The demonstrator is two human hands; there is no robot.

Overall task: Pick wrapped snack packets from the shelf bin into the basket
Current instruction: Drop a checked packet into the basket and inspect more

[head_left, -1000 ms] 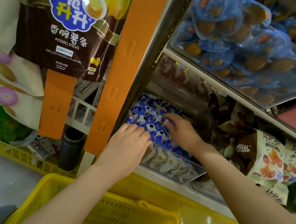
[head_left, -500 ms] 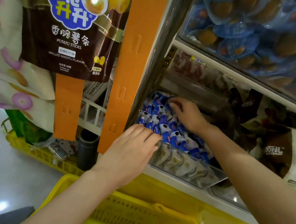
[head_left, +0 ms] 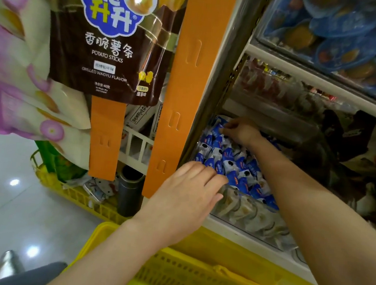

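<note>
Head view: our right hand pinches a blue packet at centre frame, left hand flat on the pile; that thin pinch may slip.

A shop is indicated: white metal shelves are stocked with blue-and-white wrapped snack packets, a brown potato-stick bag is hung on an orange plastic strip, and a yellow plastic shopping basket is seen below.
</note>
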